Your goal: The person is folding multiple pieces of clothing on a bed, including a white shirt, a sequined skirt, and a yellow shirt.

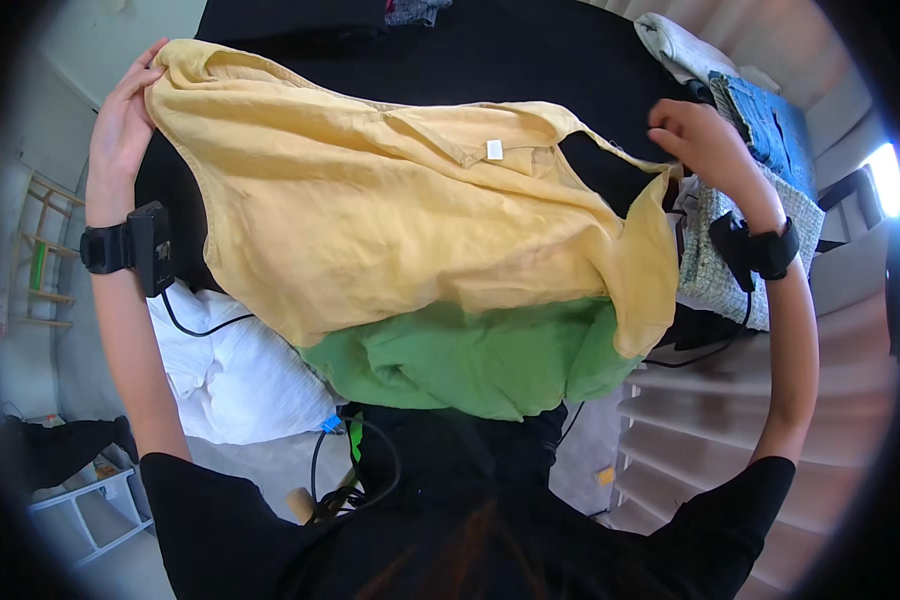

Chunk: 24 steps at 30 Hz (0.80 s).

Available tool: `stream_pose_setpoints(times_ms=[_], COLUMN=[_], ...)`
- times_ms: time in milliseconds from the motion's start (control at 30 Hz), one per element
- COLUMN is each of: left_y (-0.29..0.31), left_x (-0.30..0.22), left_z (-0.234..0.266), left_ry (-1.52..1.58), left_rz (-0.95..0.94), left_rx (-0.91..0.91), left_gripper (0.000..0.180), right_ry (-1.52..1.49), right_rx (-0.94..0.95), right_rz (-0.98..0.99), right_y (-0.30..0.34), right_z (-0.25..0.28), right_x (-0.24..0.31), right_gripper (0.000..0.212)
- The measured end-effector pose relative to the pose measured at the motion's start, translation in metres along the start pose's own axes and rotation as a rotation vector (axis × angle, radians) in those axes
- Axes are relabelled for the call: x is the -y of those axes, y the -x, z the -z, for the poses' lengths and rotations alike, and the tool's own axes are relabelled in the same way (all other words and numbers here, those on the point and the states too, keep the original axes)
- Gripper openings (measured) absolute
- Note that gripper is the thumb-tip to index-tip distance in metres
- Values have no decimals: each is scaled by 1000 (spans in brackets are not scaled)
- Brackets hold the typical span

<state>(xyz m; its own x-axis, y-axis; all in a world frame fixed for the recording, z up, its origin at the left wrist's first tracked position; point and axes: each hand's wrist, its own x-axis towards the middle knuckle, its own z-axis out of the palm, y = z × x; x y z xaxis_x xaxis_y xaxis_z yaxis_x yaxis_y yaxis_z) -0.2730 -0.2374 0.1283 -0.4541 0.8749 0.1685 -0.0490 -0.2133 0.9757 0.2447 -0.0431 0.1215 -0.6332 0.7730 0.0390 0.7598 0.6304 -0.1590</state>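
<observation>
A yellow sleeveless garment [390, 210] with a small white label at its neckline is spread wide in front of me. My left hand [122, 120] pinches its upper left corner between thumb and fingers. At the far right, my right hand [708, 145] has curled fingers, right beside the garment's thin strap and a raised fold of cloth. Whether those fingers hold any of it is hidden. Green cloth [470, 355] shows below the yellow hem, nearest my body; I cannot tell whether it is a separate piece.
A black surface [530, 60] lies under and behind the garment. To the right are stacked folded clothes: blue jeans [770, 130], a light grey piece [680, 48] and a woven cream textile [735, 270]. White bundled fabric [235, 375] sits at left. Cables [370, 440] hang near my body.
</observation>
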Motion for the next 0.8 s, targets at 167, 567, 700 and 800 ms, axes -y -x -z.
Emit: stream_pose_setpoints(times_ms=[167, 567, 700, 800], left_y=[9, 36, 40, 42], left_x=[-9, -27, -34, -49], left_z=[-15, 1, -14, -34], left_ry=[7, 239, 268, 240], left_rz=[-11, -113, -154, -213], left_rx=[-2, 30, 10, -44], left_gripper=[45, 46, 44, 43], right_ry=[159, -785, -1014, -1116], right_rx=[-39, 44, 117, 105], right_rz=[213, -36, -37, -26], right_y=[-32, -70, -43, -23], right_z=[-36, -19, 18, 36], right_x=[45, 9, 9, 12], right_gripper=[21, 28, 25, 25])
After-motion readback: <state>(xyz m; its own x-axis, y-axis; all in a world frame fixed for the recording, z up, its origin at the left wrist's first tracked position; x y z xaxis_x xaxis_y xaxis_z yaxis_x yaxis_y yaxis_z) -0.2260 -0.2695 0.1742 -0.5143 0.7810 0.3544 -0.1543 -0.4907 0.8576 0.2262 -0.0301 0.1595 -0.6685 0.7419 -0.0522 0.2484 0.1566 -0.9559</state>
